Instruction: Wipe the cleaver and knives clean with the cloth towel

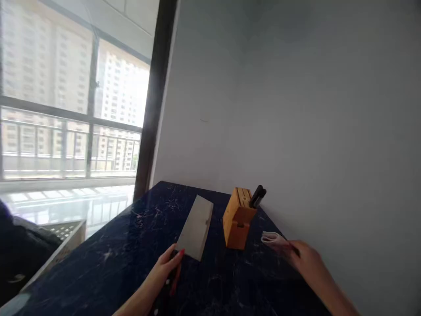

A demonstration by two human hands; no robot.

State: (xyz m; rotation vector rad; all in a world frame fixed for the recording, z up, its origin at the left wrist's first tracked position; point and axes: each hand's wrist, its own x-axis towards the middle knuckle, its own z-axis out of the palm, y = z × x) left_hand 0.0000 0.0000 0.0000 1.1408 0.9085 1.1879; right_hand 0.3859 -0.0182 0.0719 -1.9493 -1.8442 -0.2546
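My left hand is closed at the near end of a cleaver. The cleaver's broad, pale grey blade points away from me, and its dark riveted handle runs down toward the bottom edge. Off to the right, my right hand pinches a folded whitish cloth, slightly smeared by motion, apart from the blade. A wooden knife block stands between the two hands, farther back. Black handles stick out of its right side, and several slots show in its top.
The dark blue, marble-patterned tabletop narrows toward a grey wall behind and to the right. At the left stand a pale perforated basket and a dark bundle. Beyond them are large windows.
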